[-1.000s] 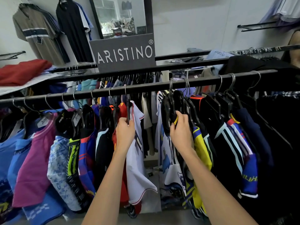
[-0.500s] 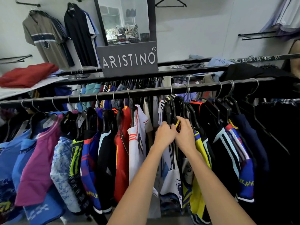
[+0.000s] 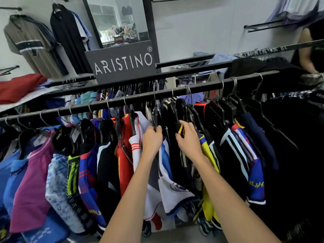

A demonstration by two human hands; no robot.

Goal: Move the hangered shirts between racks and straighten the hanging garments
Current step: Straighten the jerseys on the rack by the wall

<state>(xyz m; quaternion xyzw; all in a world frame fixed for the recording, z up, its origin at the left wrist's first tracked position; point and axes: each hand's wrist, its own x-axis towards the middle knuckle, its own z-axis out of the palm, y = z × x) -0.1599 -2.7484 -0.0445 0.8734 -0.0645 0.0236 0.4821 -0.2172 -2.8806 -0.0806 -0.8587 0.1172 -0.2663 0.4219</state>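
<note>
Fingers of your left hand curl round a black hanger on the front rail; your right hand seemingly pinches the yellow-and-black shirt collar just beside it, among crowded hanging shirts.

We stand in a clothing shop; a long rail crowded with hangered sports shirts; a brand sign reading ARISTINO; display garments hung on the wall.
</note>
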